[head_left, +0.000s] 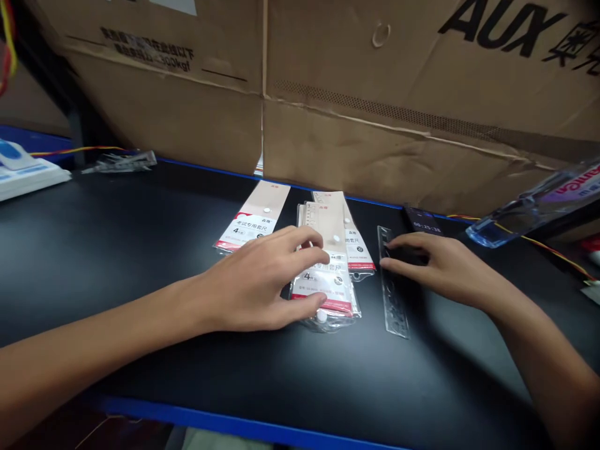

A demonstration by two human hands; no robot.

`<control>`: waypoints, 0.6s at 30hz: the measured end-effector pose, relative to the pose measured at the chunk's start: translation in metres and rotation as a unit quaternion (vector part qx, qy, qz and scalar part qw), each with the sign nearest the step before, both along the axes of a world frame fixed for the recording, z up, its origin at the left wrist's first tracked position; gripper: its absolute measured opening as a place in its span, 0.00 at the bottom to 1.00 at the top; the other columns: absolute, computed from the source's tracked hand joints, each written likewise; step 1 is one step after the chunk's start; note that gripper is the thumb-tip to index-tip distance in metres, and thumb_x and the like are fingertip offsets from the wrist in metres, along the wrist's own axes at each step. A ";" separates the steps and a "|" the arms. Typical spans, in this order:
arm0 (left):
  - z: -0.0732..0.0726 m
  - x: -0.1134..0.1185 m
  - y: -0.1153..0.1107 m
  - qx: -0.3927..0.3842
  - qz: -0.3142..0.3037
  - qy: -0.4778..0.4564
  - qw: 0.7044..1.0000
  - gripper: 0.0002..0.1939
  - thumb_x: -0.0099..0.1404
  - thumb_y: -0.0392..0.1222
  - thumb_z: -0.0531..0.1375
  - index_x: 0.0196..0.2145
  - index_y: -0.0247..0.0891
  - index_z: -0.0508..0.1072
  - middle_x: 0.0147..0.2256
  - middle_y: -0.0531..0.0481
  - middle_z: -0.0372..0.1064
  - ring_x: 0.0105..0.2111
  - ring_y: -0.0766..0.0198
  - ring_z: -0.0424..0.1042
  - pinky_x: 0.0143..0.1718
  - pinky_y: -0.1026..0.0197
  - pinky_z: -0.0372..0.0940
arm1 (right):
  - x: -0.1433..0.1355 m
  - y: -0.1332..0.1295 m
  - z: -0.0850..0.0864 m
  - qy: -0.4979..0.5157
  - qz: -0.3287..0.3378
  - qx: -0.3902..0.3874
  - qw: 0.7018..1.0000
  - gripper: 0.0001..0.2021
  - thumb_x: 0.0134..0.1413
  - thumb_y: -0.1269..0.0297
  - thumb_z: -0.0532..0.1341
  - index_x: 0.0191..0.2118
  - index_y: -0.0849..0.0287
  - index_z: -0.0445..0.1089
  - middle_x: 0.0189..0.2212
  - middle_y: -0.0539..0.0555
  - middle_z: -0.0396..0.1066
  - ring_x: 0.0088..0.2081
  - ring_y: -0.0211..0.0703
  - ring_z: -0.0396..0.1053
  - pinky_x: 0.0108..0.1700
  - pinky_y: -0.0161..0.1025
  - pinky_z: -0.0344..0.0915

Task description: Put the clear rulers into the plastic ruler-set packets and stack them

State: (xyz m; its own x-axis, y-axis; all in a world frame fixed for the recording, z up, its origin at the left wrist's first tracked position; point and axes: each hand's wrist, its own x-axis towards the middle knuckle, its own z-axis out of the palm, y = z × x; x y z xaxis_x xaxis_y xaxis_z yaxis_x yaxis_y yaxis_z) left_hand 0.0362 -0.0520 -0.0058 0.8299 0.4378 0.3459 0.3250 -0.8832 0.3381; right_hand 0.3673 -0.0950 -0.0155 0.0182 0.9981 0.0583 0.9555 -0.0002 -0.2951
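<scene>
My left hand (272, 281) is over the front packet (328, 275) of a small pile of ruler-set packets, its fingers spread and curved. Thumb and fingertips sit on or just above the packet's clear sleeve; I cannot tell if they press. Behind this packet lies another one (359, 247), partly covered. A separate packet (260, 209) lies further left, its lower edge partly behind my left hand. My right hand (435, 265) has its thumb and fingertips on the upper part of a clear plastic ruler (394, 306), which lies lengthwise to the right of the pile.
A large cardboard box (328, 137) walls off the back of the black table (140, 262). A phone (422, 220) showing a timer lies behind my right hand. A clear plastic bottle (529, 206) is at the right, a white power strip (32, 175) at the left, and a small plastic bag (124, 162) beside it.
</scene>
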 end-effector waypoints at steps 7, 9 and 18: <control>0.014 -0.007 0.012 0.051 0.037 -0.034 0.997 0.14 0.69 0.46 0.61 0.50 0.40 0.75 0.53 0.44 0.70 0.50 0.54 0.73 0.50 0.56 0.67 | 0.009 -0.001 -0.002 0.014 0.098 -0.012 0.995 0.27 0.63 0.45 0.60 0.60 0.56 0.70 0.61 0.62 0.69 0.58 0.60 0.69 0.52 0.55 0.73; 0.020 -0.014 0.024 0.061 0.069 -0.032 0.995 0.14 0.68 0.48 0.60 0.49 0.41 0.75 0.51 0.46 0.72 0.49 0.53 0.73 0.49 0.55 0.66 | 0.011 -0.003 -0.003 0.018 0.088 -0.027 0.996 0.28 0.63 0.44 0.60 0.62 0.54 0.69 0.60 0.61 0.69 0.56 0.58 0.71 0.51 0.53 0.73; 0.003 -0.046 0.092 -0.003 0.287 0.119 0.951 0.25 0.64 0.60 0.58 0.48 0.39 0.77 0.46 0.42 0.76 0.46 0.46 0.74 0.46 0.53 0.64 | 0.017 -0.007 -0.001 0.037 0.088 -0.081 0.992 0.25 0.51 0.42 0.69 0.48 0.53 0.72 0.50 0.58 0.73 0.48 0.56 0.74 0.48 0.52 0.74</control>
